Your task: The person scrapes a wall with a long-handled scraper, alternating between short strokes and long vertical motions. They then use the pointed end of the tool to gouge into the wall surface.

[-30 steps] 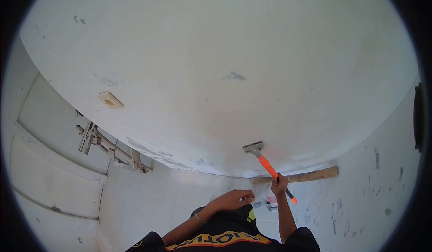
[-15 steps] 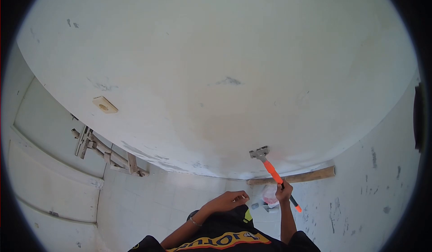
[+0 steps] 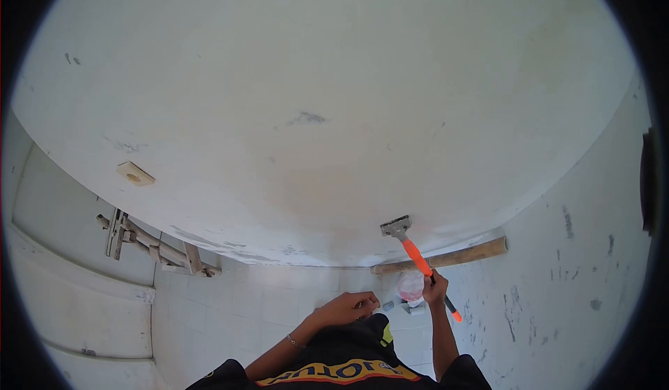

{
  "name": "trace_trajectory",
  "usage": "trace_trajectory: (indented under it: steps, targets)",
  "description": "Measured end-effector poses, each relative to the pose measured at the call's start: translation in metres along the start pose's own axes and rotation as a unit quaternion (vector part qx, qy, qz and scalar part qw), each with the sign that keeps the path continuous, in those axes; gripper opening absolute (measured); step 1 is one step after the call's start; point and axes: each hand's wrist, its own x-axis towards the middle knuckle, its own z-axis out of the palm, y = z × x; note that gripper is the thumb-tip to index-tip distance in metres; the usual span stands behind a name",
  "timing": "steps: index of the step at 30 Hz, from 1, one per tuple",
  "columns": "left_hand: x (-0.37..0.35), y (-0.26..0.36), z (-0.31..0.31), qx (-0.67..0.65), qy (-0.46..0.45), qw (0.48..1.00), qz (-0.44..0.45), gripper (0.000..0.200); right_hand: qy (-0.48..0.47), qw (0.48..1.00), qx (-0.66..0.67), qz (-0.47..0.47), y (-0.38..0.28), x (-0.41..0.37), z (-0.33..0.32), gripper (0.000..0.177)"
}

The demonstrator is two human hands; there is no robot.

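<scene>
A scraper (image 3: 416, 254) with an orange and black handle is gripped in my right hand (image 3: 435, 287), the fingers wrapped round the lower part of its handle. Its grey metal head (image 3: 396, 226) is at the pale wall (image 3: 334, 167), low down and right of centre. Nearer my body, my left hand (image 3: 346, 308) is raised in front of my dark shirt (image 3: 327, 352), away from the scraper. Its fingers are curled in loosely, and I see nothing held in them. A grey scuffed patch (image 3: 306, 118) marks the wall above.
A cream wall socket (image 3: 135, 174) is on the left of the wall. Worn wooden pieces (image 3: 157, 247) lean below it. Along the wall's foot lies a brown length of wood or bamboo (image 3: 467, 254), with a pink and white plastic bag (image 3: 411, 287) nearby. The right wall (image 3: 557, 271) is scuffed.
My view has shifted right, so the socket and wall marks sit further left. The scraper head has moved a little up the wall, with my right hand still round the handle.
</scene>
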Motion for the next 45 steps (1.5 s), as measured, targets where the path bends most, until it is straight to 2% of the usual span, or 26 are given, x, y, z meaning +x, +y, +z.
trace_trajectory:
  steps: [7,9,11,14,19,21,24,29,32,34,37,41,45]
  targets:
    - [0.011,-0.001,0.003,-0.002,0.006,1.000,-0.012,0.025,-0.011,1.000,0.006,-0.013,0.008,0.009,-0.005,0.052]
    - [0.008,-0.003,0.002,0.022,-0.003,0.999,-0.023,0.025,-0.024,0.999,0.005,0.032,0.009,0.007,-0.012,0.039]
    - [0.009,-0.010,0.006,-0.015,0.004,1.000,0.006,0.025,-0.032,0.999,0.007,0.018,0.017,0.014,-0.007,0.039]
    - [0.015,-0.008,0.010,-0.006,0.005,1.000,-0.015,0.027,-0.020,0.998,-0.014,-0.065,0.011,0.036,0.009,0.036]
    - [0.001,0.005,0.005,0.060,0.000,0.998,-0.025,0.032,-0.008,0.998,-0.003,-0.064,0.016,0.044,0.003,0.033]
    - [-0.002,0.002,0.007,-0.007,0.039,0.999,-0.036,0.031,-0.010,0.998,0.019,-0.060,0.006,0.041,0.010,0.028]
    - [0.001,-0.001,0.003,0.004,0.043,0.997,-0.058,0.030,-0.044,0.997,0.007,-0.057,-0.022,0.045,0.030,0.022]
    - [-0.005,0.023,-0.005,0.018,0.045,0.998,-0.032,0.029,-0.003,0.998,0.058,-0.029,-0.013,0.027,0.027,0.022]
    - [0.000,0.013,0.003,-0.011,0.056,0.998,-0.021,0.029,-0.027,0.999,0.035,0.012,-0.027,0.019,0.021,0.024]
    - [0.004,0.013,0.002,0.027,0.030,0.998,-0.049,0.029,-0.029,0.999,0.025,0.016,-0.028,0.010,0.016,0.025]
    - [0.004,0.012,0.004,0.028,0.001,0.999,-0.041,0.029,-0.018,1.000,0.010,0.019,-0.021,0.001,0.020,0.029]
    - [0.012,0.009,0.008,0.045,0.005,0.999,-0.009,0.030,-0.007,0.999,0.051,-0.007,-0.016,0.014,0.027,0.031]
    - [0.007,0.004,0.016,0.019,-0.003,0.999,-0.039,0.031,-0.014,0.999,0.033,0.016,-0.019,-0.003,0.022,0.034]
